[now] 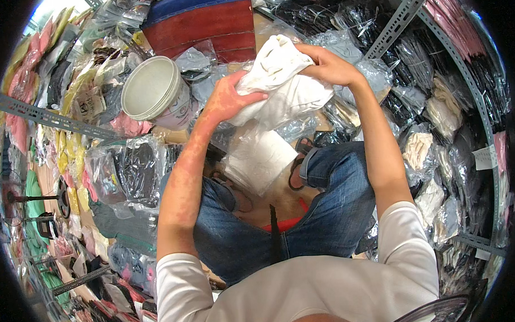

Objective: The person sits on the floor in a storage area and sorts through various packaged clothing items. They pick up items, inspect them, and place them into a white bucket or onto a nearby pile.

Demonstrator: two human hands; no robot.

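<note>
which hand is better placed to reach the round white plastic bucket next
Probably the left hand: it is nearer the white bucket, on the person's left, than the right hand; both hold crumpled white fabric.

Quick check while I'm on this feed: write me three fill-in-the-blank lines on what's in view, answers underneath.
1. The left hand and the right hand hold the same ____ cloth.
2. From the person's side, the round bucket stands to the ____ of that cloth.
3. The person's jeans are coloured ____.

Missing words: white; left; blue.
</note>
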